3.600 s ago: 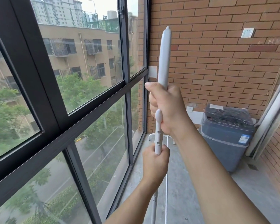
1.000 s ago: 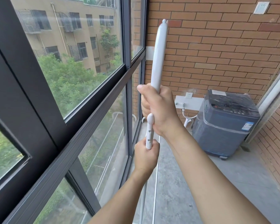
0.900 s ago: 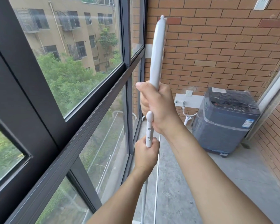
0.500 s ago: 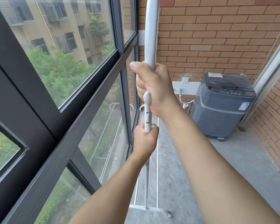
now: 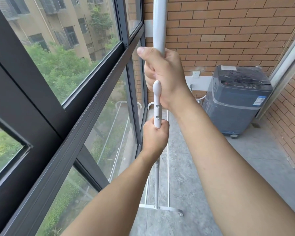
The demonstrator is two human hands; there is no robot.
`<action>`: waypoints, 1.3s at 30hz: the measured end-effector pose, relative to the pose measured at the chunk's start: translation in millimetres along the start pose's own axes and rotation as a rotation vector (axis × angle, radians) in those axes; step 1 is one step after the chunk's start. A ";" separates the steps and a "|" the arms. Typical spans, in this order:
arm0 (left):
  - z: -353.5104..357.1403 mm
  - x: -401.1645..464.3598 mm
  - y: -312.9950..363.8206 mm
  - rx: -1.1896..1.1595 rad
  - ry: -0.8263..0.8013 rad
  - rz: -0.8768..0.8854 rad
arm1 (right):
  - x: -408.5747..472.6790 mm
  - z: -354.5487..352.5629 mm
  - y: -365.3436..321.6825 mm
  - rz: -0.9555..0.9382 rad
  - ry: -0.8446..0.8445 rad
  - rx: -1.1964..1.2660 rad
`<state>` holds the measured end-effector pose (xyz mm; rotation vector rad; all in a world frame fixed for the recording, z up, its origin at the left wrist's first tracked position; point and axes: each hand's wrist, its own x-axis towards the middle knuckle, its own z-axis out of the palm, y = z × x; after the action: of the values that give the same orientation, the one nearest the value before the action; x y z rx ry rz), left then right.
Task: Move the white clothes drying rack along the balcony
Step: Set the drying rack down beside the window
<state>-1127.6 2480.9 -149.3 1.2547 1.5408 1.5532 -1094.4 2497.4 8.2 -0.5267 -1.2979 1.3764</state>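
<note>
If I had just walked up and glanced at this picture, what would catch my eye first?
Most likely the two hands in the middle gripping the white rack: the right hand high on its thick pole, the left hand lower on a thinner post. Next, the dark-framed window filling the left side, with trees and a building beyond. At the far right, a grey washing machine stands against the brick wall.

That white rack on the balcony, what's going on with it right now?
A person holds the white clothes drying rack with both bare hands. The right hand is wrapped around the thick upright pole, the left hand around the thinner one just below. The rack's foot is on the concrete floor beside the dark-framed window. A covered washing machine stands ahead by the brick wall.
</note>
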 end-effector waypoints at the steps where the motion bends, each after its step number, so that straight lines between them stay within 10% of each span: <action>1: 0.0 -0.4 -0.4 0.001 -0.001 0.006 | 0.2 0.0 0.2 -0.003 0.001 0.001; 27: -7.1 0.8 -3.6 0.088 0.021 0.059 | 1.2 0.5 5.2 0.012 -0.037 0.042; 39: -27.7 12.2 -5.4 0.156 -0.305 -0.032 | -12.3 0.2 -1.2 -0.026 -0.013 0.008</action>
<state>-1158.4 2481.8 -148.7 1.4689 1.4947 1.1750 -1090.7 2486.1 5.1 -0.4947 -1.3045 1.3656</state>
